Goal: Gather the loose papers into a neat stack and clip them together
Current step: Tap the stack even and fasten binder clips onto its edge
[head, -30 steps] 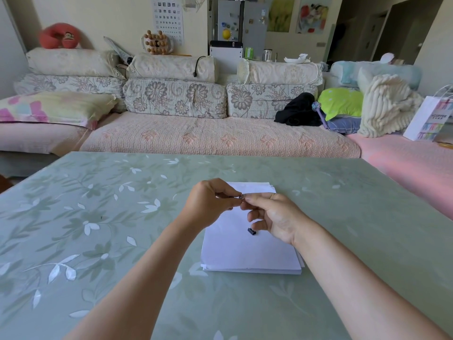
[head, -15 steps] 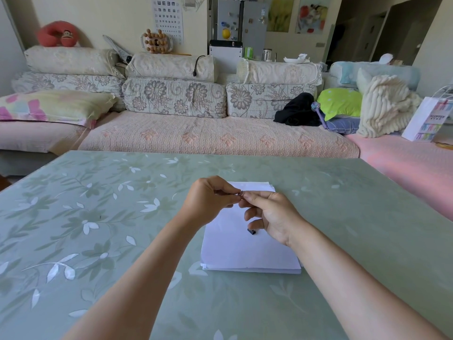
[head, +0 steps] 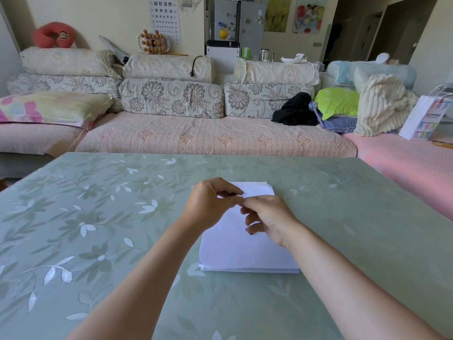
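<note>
Directly in front of the person, a stack of white papers (head: 245,251) lies flat on the green surface (head: 98,229), which has a pattern of pale leaves and flowers. The sheets are gathered into one pile, though a few edges at the near left corner and the far right corner do not line up fully. Both hands are raised a little above the far half of the stack and meet each other at the fingertips. The left hand (head: 210,204) has its thumb and fingers closed together in a pinch, and the right hand (head: 267,217) pinches toward the same spot with its thumb and first finger; something very small seems to be held between them, but it is too small and blurred to tell what it is. Under the curled lower fingers of the right hand a small dark object (head: 250,232) shows against the white paper; its shape is not clear. Both forearms are bare and reach in from the bottom edge. Behind the surface stands a long sofa (head: 208,138) with flowered cushions.
</note>
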Motion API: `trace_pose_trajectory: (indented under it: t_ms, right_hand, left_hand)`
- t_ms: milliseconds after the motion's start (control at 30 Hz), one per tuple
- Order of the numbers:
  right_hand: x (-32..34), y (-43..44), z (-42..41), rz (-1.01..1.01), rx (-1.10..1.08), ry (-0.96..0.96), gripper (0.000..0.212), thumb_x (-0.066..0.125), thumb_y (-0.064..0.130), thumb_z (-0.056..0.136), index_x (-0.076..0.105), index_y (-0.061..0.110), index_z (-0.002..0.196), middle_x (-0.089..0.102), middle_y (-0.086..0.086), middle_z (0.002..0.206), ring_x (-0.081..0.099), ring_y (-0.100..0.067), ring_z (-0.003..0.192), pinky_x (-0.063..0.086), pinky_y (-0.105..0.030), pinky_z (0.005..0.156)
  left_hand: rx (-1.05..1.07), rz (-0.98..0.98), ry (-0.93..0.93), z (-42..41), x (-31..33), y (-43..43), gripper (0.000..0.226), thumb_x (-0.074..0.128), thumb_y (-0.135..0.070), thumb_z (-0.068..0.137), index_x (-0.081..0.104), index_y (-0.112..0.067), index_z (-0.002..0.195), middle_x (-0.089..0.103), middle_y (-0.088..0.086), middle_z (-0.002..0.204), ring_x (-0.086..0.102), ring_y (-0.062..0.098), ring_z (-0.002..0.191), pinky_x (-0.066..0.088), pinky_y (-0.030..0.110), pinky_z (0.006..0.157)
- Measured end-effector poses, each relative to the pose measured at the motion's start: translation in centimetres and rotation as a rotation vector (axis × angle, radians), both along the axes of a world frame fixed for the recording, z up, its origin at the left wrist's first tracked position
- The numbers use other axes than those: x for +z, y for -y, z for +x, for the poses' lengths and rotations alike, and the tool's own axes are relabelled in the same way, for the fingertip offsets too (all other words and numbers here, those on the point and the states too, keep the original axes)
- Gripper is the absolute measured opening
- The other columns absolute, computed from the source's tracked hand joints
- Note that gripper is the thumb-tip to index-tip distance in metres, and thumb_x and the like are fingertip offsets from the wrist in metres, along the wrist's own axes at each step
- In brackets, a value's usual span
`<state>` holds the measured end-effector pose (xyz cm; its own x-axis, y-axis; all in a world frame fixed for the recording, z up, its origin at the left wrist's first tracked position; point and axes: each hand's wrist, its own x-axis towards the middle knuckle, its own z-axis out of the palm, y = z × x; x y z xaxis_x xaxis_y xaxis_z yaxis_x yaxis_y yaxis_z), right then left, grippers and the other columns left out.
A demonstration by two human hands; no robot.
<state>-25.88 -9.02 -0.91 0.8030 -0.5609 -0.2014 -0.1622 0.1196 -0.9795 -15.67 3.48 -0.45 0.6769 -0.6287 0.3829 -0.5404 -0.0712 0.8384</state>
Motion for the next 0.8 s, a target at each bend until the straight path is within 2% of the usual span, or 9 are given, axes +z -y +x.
trace_pose_trajectory:
  t_ms: [100, 167, 267, 333, 433, 500, 633, 733, 800]
  right_hand:
    - [0.4, 0.0, 0.1, 0.2, 0.071, 0.126, 0.009, 0.066, 0.01, 0.093, 0.071, 0.004, 0.089, 0.063, -0.004, 0.068, 0.052, -0.014, 0.049, 0.043, -0.023, 0.04]
    - [0.4, 0.1, 0.2, 0.148, 0.096, 0.155, 0.009, 0.064, 0.01, 0.094, 0.071, 0.003, 0.091, 0.063, -0.005, 0.071, 0.055, -0.014, 0.051, 0.046, -0.024, 0.041]
    - [0.2, 0.3, 0.2, 0.029, 0.098, 0.137, 0.012, 0.062, 0.01, 0.096, 0.071, 0.005, 0.092, 0.063, -0.007, 0.077, 0.059, -0.017, 0.055, 0.05, -0.028, 0.046]
    - [-0.2, 0.5, 0.1, -0.072, 0.09, 0.1, 0.014, 0.061, 0.013, 0.097, 0.072, 0.008, 0.091, 0.063, -0.006, 0.08, 0.06, -0.02, 0.056, 0.052, -0.035, 0.053]
    - [-0.6, 0.9, -0.1, -0.201, 0.065, 0.05, 0.016, 0.061, 0.015, 0.097, 0.074, 0.011, 0.088, 0.065, -0.003, 0.079, 0.061, -0.022, 0.055, 0.053, -0.047, 0.063]
    - [-0.9, 0.9, -0.2, -0.271, 0.062, 0.027, 0.015, 0.062, 0.015, 0.096, 0.074, 0.01, 0.088, 0.066, -0.005, 0.081, 0.061, -0.022, 0.054, 0.056, -0.045, 0.061]
    - [-1.2, 0.5, 0.1, -0.372, 0.11, 0.032, 0.019, 0.06, 0.018, 0.097, 0.076, 0.017, 0.087, 0.068, -0.003, 0.081, 0.062, -0.02, 0.054, 0.055, -0.035, 0.053]
    - [-1.5, 0.4, 0.5, -0.42, 0.101, 0.001, 0.021, 0.061, 0.025, 0.095, 0.076, 0.021, 0.081, 0.071, -0.011, 0.08, 0.063, -0.024, 0.054, 0.056, -0.042, 0.054]
    - [-1.6, 0.4, 0.8, -0.432, 0.049, -0.007, 0.021, 0.063, 0.03, 0.093, 0.076, 0.021, 0.078, 0.071, -0.015, 0.081, 0.063, -0.028, 0.054, 0.056, -0.047, 0.057]
  left_hand:
    - [0.029, -0.186, -0.259, -0.3, 0.5, 0.6, 0.002, 0.067, -0.006, 0.088, 0.068, -0.008, 0.087, 0.075, 0.006, 0.082, 0.073, 0.021, 0.076, 0.061, 0.032, 0.074]
    - [0.045, -0.284, -0.464, -0.9, 0.6, 1.0, 0.005, 0.059, -0.007, 0.093, 0.062, -0.003, 0.094, 0.075, 0.012, 0.087, 0.073, 0.025, 0.078, 0.061, 0.034, 0.074]
    - [0.019, -0.334, -0.736, -1.1, 0.3, 1.1, 0.011, 0.054, -0.008, 0.096, 0.058, -0.008, 0.105, 0.075, 0.014, 0.093, 0.073, 0.028, 0.081, 0.06, 0.037, 0.076]
    - [-0.011, -0.312, -0.82, -1.0, -0.2, 1.0, 0.015, 0.055, -0.009, 0.097, 0.062, -0.007, 0.11, 0.074, 0.016, 0.097, 0.073, 0.027, 0.081, 0.06, 0.037, 0.076]
    - [0.029, -0.155, -0.673, -0.7, -0.9, 1.1, 0.021, 0.057, -0.016, 0.097, 0.069, -0.008, 0.113, 0.074, 0.009, 0.098, 0.074, 0.022, 0.083, 0.061, 0.035, 0.07]
    - [0.058, -0.044, -0.527, -0.6, -1.0, 1.0, 0.024, 0.054, -0.018, 0.098, 0.07, -0.012, 0.114, 0.074, 0.004, 0.095, 0.073, 0.021, 0.083, 0.062, 0.038, 0.068]
    - [-0.038, 0.118, -0.52, -0.9, -0.6, 0.4, 0.03, 0.044, -0.017, 0.097, 0.073, -0.013, 0.1, 0.074, 0.01, 0.091, 0.071, 0.026, 0.079, 0.061, 0.04, 0.067]
    - [-0.119, 0.104, -0.547, -0.7, -0.6, 0.3, 0.038, 0.037, -0.023, 0.099, 0.072, -0.011, 0.106, 0.072, 0.011, 0.095, 0.068, 0.025, 0.083, 0.06, 0.038, 0.067]
    - [-0.077, 0.143, -0.416, 0.0, -0.9, 0.3, 0.033, 0.045, -0.031, 0.1, 0.07, -0.014, 0.114, 0.069, 0.002, 0.098, 0.065, 0.02, 0.085, 0.06, 0.037, 0.067]
